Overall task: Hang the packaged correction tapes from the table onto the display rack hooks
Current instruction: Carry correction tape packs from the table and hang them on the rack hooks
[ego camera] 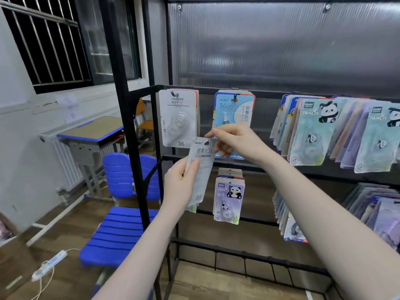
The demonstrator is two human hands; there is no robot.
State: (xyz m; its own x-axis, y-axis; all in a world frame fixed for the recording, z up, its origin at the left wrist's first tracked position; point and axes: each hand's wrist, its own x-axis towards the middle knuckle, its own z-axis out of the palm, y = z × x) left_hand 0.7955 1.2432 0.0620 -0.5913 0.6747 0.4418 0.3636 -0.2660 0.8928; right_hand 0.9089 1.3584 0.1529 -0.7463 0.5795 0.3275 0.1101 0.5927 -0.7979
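Head view: the left hand (180,182) grips a grey-white correction tape pack (200,169) by its lower half, thumb lying across the printed face and fingers curled behind the card. The right hand (232,140) pinches the top edge of that same pack beside its hang hole, thumb and forefinger closed on the card and the other fingers loosely curled below. The pack is held tilted in the air in front of the display rack (160,126), touching no hook.

Just above the right fingers a blue-edged stack of packs (234,109) hangs from a black hook (234,97) on the upper rail. Just left of those fingers, and above the left hand, hangs a white stack of packs (177,118) marked 36. Below the held pack, to the right of the left hand, a purple panda stack (229,200) hangs from the lower rail. Further right of the right hand, fanned rows of panda packs (311,131) fill the upper rail, with more packs (290,226) below them; their print is blurred.

Both forearms are bare and reach up and forward from the bottom of the frame, the right one crossing in front of the rack's rails.

Left of the left hand, beyond the rack's black post, stand a blue slatted chair (116,230) and a school desk (93,131) with a blue edge, against a white wall under a barred window (43,44). A white power strip (48,266) lies on the wooden floor (71,215).
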